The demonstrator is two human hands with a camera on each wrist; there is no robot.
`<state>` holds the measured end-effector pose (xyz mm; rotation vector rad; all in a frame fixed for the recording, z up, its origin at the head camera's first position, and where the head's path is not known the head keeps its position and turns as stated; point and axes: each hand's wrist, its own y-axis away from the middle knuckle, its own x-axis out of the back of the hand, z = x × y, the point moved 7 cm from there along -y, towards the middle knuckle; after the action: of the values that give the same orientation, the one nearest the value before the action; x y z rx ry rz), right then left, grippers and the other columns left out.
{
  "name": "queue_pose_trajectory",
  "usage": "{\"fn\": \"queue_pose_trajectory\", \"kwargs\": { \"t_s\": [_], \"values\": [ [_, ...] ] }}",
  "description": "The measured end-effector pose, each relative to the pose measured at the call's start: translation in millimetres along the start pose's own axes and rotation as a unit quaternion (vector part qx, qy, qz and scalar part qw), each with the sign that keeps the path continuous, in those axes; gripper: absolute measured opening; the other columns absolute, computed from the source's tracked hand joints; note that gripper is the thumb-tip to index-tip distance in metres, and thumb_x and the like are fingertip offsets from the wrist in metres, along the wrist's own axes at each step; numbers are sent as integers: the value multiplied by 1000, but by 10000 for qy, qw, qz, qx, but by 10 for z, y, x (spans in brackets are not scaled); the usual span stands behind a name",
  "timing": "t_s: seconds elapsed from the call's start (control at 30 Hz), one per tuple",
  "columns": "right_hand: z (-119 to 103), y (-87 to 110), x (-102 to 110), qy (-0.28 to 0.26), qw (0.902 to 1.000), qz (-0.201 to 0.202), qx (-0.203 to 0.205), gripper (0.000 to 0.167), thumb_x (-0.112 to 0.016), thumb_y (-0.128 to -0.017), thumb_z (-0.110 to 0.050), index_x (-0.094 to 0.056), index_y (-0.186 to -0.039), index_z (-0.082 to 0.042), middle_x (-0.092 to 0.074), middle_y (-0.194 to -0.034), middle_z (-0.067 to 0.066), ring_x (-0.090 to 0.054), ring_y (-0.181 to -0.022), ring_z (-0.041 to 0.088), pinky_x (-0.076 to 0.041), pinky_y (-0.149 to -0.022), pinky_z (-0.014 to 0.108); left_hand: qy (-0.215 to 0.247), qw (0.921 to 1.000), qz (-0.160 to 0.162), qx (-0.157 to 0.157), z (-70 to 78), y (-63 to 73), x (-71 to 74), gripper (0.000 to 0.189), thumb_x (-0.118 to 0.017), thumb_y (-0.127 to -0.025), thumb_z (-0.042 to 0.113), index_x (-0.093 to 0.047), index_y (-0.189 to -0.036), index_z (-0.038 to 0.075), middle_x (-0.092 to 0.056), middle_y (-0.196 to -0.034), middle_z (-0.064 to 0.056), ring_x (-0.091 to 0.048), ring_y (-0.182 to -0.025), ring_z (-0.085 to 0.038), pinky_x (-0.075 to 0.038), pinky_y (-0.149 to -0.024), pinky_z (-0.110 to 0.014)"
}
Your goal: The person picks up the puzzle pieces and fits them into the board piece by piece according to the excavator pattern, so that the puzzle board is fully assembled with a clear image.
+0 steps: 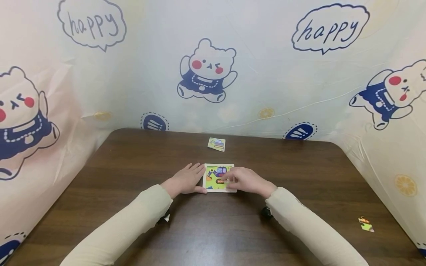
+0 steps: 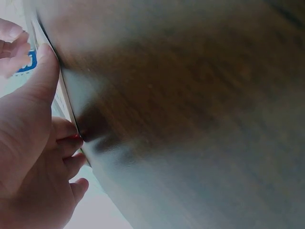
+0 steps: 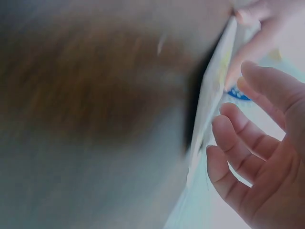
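A white-framed jigsaw puzzle (image 1: 217,191) with a purple excavator on green lies on the brown table in front of me. My left hand (image 1: 189,180) rests along its left edge, fingers extended away from me and thumb at the near corner. Over the puzzle's right side hovers my right hand (image 1: 249,180), its fingers loosely bent above the picture and covering part of it. In the right wrist view, nothing shows between the right hand's thumb and fingers (image 3: 245,143), which stand beside the pale puzzle edge (image 3: 209,90).
Beyond the puzzle lies a small picture card (image 1: 216,144) of a similar excavator. A loose puzzle piece (image 1: 366,224), green with red and orange, lies near the right side of the table (image 1: 213,236). A printed cloth (image 1: 253,92) hangs behind and beside the table.
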<state>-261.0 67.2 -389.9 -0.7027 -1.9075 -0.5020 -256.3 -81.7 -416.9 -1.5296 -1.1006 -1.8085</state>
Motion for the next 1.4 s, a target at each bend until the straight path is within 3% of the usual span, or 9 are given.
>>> {"fn": "queue_pose_trajectory", "kwargs": {
  "t_s": [0.27,0.47,0.87,1.0,1.17,1.23,1.33,1.4],
  "values": [
    [422,483,296,-262,9970,578,-435,29,-69,-84,-19,-66,-111,-9,-63,-101,2,-55,-83,16,-48,-73,32,20,10000,66,4,-12,11,-14,87,-48,-85,60,-27,-143,-2,-24,-148,-14,-18,-136,-30,-14,-109,-44],
    [815,995,483,-355,9911,1119,-624,31,-70,-83,-18,-64,-110,-3,-61,-87,4,-50,-72,12,-45,-63,30,64,10000,72,-2,-22,16,-17,87,-48,-85,60,-27,-143,-2,-23,-148,-14,-18,-136,-30,-13,-109,-44],
    [1344,2088,748,-140,9680,1522,-1993,36,-71,-82,-23,-63,-110,-1,-60,-86,1,-51,-75,13,-45,-62,27,80,9999,112,-24,-18,11,-11,87,-48,-86,60,-26,-143,-2,-23,-148,-15,-18,-136,-30,-14,-108,-44],
    [1487,2429,740,-226,9601,1491,-2356,39,-72,-81,-24,-62,-110,1,-61,-88,3,-52,-75,9,-45,-61,26,85,9999,112,-37,-18,6,-16,87,-48,-86,60,-26,-143,-2,-23,-148,-15,-18,-136,-30,-14,-108,-44],
    [1674,2839,639,-316,9538,1102,-2776,44,-71,-81,-26,-60,-112,2,-61,-99,13,-54,-81,11,-46,-61,27,133,9998,119,-67,-12,7,-13,87,-48,-86,59,-27,-143,-2,-23,-148,-15,-18,-136,-31,-14,-108,-44],
    [1736,2985,584,-640,9506,883,-2906,47,-69,-83,-25,-56,-115,6,-59,-105,20,-53,-80,10,-47,-57,29,128,9998,127,-73,-11,10,-10,86,-48,-86,59,-27,-143,-2,-23,-148,-15,-18,-136,-31,-14,-108,-44],
    [1784,3154,520,-1042,9524,658,-2789,46,-67,-85,-18,-50,-114,14,-56,-102,24,-50,-73,4,-46,-51,29,121,9998,127,-80,-11,14,-7,86,-48,-86,59,-27,-143,-2,-23,-148,-15,-18,-136,-31,-14,-108,-44],
    [1793,3231,495,-1190,9590,655,-2486,43,-66,-84,-11,-48,-110,18,-56,-96,19,-47,-71,1,-45,-50,28,120,9998,128,-92,-10,15,-5,86,-48,-86,59,-27,-143,-2,-23,-148,-15,-17,-136,-31,-14,-108,-44]
  ]
}}
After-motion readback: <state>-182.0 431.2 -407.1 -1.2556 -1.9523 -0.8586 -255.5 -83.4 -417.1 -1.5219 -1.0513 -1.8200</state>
